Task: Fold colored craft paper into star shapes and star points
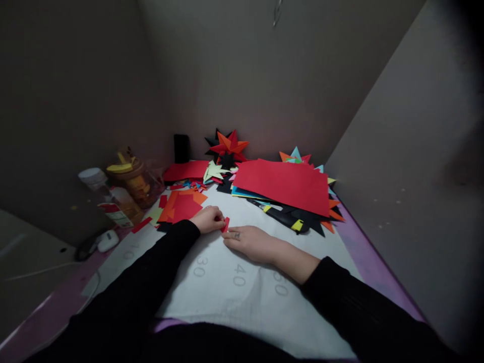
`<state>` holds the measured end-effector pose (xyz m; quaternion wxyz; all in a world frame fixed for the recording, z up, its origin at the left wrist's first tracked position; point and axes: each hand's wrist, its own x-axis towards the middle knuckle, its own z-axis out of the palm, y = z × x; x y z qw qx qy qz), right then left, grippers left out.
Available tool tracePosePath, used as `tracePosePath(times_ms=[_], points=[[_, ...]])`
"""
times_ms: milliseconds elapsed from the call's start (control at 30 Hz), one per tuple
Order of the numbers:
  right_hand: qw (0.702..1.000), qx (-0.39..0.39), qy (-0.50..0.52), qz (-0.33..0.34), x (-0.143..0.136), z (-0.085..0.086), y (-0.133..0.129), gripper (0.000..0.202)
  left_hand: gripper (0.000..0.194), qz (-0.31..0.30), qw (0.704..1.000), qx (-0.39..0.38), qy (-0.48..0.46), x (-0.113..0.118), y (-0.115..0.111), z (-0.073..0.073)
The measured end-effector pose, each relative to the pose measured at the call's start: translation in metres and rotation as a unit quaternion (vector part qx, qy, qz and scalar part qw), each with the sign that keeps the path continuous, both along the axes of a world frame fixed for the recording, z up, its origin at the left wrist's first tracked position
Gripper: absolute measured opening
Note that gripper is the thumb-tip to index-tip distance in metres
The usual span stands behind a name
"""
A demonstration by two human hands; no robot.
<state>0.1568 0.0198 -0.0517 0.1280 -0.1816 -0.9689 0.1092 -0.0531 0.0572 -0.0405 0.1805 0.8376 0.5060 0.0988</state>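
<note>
A small folded-looking piece of red paper (pixel 226 225) stands between my hands, above the white sheet. My left hand (pixel 208 220) is closed, its fingertips pinching the paper's left side. From the right, my right hand (pixel 252 244), with a dark mark or ring on one finger, has its fingertips together at the paper's lower end; the exact grip is partly hidden. Close by on the left lie red and orange paper squares (pixel 185 206).
A black-and-yellow utility knife (pixel 282 217) lies below a stack of large red sheets (pixel 283 184). Folded paper stars (pixel 229 143) stand at the back wall. To the left are a yellow-lidded cup (pixel 130 179), a bottle (pixel 94 177) and a white earphone case (pixel 108 241).
</note>
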Motion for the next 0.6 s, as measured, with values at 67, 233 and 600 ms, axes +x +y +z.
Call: tracePosePath(times_ms=[67, 233, 600], points=[[0.999, 0.042, -0.011, 0.021, 0.0, 0.002, -0.002, 0.03, 0.019, 0.008, 1.0, 0.005, 0.001, -0.001, -0.001, -0.001], [0.993, 0.11, -0.021, 0.049, 0.002, 0.001, 0.0, 0.03, 0.022, 0.083, 0.996, 0.032, 0.004, -0.005, -0.002, -0.006], [0.994, 0.089, -0.032, 0.053, 0.003, 0.001, -0.002, 0.037, 0.009, 0.152, 0.987, 0.049, -0.004, -0.012, 0.001, -0.01]])
